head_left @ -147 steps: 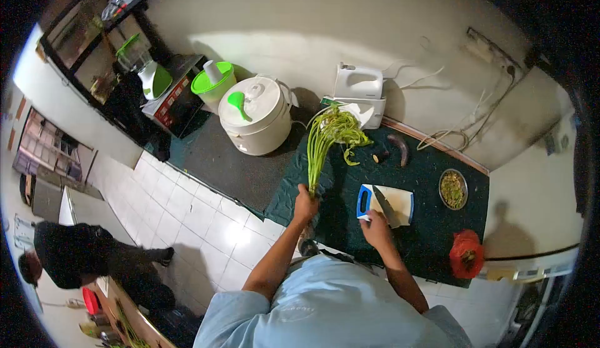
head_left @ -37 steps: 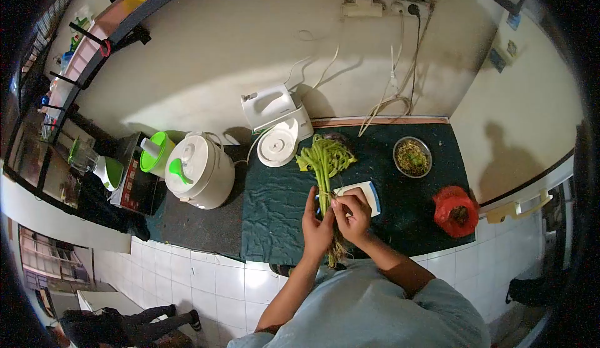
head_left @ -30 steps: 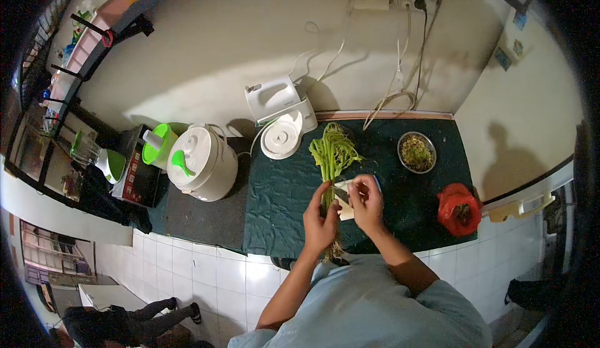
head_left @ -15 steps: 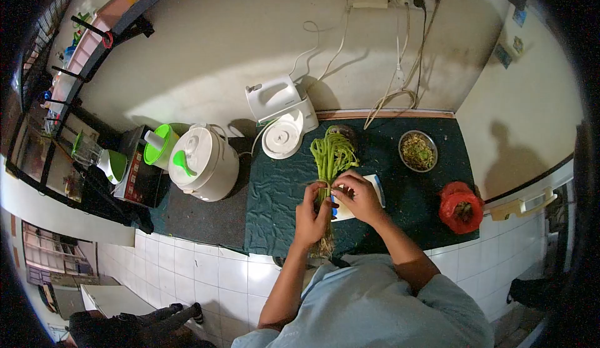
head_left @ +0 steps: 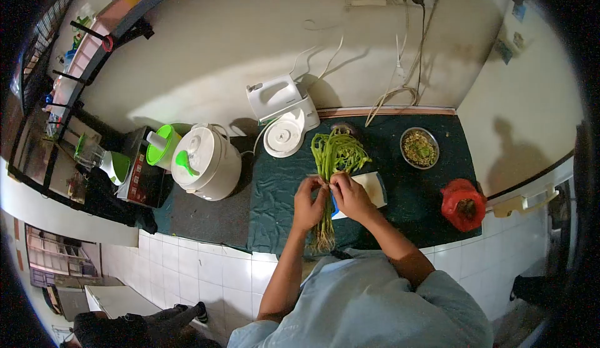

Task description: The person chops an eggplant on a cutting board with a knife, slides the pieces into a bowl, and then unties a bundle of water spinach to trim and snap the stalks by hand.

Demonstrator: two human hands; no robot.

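Observation:
A leafy green bunch [head_left: 335, 151] with stems and pale roots lies lengthwise before me, its roots toward my body. My left hand [head_left: 310, 202] is closed on the stems from the left side. From the right, my right hand [head_left: 351, 197] pinches at the middle of the bunch, its fingertips meeting those of the left; whatever is between them is too small to make out. Partly under the right hand lies a white cutting board [head_left: 373, 190] with a blue edge. Behind the leaves a dark eggplant [head_left: 345, 129] is partly hidden.
A metal bowl of chopped greens [head_left: 419, 148] and a red bag [head_left: 463, 205] are on the right. A white mixer [head_left: 275, 98], a rice cooker [head_left: 206, 162] and a green-lidded container [head_left: 164, 145] stand to the left. At the lower left is another person [head_left: 137, 330].
The bunch was held upright by my left hand with my right at the board; now both hands are on its stems. The right hand lifted away briefly, then came back. The view has shifted.

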